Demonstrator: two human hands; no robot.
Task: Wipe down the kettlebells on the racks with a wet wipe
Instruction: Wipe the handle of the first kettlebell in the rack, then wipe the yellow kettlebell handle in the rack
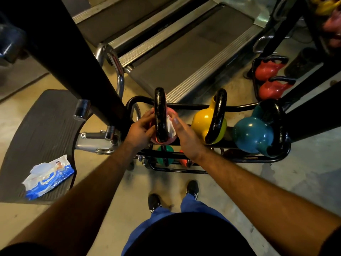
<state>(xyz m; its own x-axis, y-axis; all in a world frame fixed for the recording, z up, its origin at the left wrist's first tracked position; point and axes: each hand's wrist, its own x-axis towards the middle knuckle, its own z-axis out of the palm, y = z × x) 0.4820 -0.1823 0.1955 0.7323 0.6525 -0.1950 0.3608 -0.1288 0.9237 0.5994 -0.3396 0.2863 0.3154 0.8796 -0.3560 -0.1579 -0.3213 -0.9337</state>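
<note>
1. Here the person stands at the rack (184, 107), working on the pink kettlebell (170, 140) at the left end of its top tier.
2. The left hand (141, 129) curls its fingers round the pink body beside the black handle (160, 115), steadying it.
3. The right hand (184, 134) presses the wet wipe (170, 129) against the bell just right of the handle; its fingers look fairly straight, though the tips are hidden behind the wipe.
4. To do this well, the judgement is to keep the bell braced, sweep round the handle loop and the body, and refold to a clean face.
5. The yellow kettlebell (203, 120) and teal kettlebell (252, 134) sit further right on the same tier, apparently not yet reached.
6. The wipes pack (48, 176) lies on the dark mat (42, 126) to the left, lid open; its contents cannot be seen.
</note>
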